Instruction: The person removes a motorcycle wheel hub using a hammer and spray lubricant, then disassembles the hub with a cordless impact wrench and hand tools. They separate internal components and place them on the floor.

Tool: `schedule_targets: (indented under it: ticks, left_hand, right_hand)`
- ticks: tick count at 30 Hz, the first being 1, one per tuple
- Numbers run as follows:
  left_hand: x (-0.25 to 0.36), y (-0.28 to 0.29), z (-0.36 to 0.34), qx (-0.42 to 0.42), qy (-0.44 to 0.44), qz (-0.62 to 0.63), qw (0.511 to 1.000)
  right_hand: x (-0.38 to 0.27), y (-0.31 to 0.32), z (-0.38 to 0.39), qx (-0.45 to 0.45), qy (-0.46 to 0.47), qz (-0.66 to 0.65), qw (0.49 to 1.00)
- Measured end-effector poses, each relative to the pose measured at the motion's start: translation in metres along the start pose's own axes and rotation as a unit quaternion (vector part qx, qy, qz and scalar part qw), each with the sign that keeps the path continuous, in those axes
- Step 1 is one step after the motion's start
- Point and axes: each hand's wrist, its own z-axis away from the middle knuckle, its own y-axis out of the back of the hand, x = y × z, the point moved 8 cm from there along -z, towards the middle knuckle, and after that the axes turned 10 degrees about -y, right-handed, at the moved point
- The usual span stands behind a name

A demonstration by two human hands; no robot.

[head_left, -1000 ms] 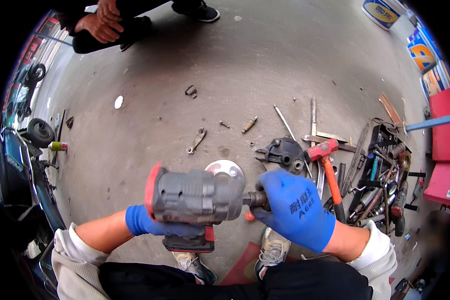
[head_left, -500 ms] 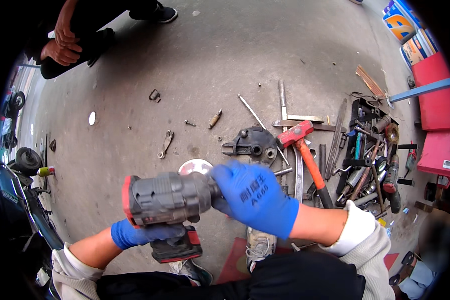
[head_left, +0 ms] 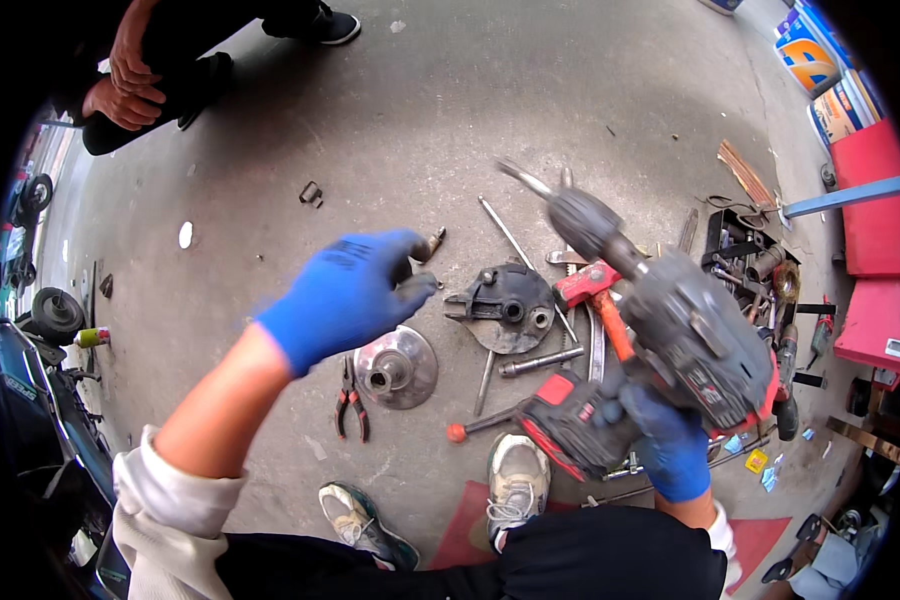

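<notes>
My right hand (head_left: 667,440), in a blue glove, grips a black and red cordless drill (head_left: 705,335) by its handle. The drill's chuck and bit (head_left: 522,178) point up and to the left. My gloved left hand (head_left: 355,290) is raised over the floor with thumb and fingers apart, holding nothing. Just past its fingertips lies a small brass-coloured cylindrical part (head_left: 436,240). Below that hand sits a silver flanged disc (head_left: 398,370) with a hub. To its right is a dark round metal plate (head_left: 510,310) with bosses. Part of a red-headed hammer (head_left: 587,285) shows behind the drill.
Orange-handled pliers (head_left: 351,405) lie left of the disc. A black tool tray (head_left: 722,235) stands at the right, partly behind the drill. Another person's clasped hands (head_left: 125,95) are at the upper left. A motorbike (head_left: 50,390) stands along the left edge.
My left hand has let go of the drill's handle and moved up. My right hand has gone from the chuck to the handle, and the drill has swung right, its bit now pointing up-left.
</notes>
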Motion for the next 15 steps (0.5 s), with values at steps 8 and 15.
schedule_targets:
  ticks: [8,15]
  left_hand:
    - [-0.036,-0.131,-0.084,-0.085,0.133,0.099,0.982]
    - [-0.004,-0.01,-0.014,-0.034,0.125,0.286,0.949]
  right_hand:
    - [0.028,0.062,0.013,0.001,-0.036,-0.062,0.997]
    - [-0.011,0.045,-0.013,-0.134,-0.038,-0.062,0.988]
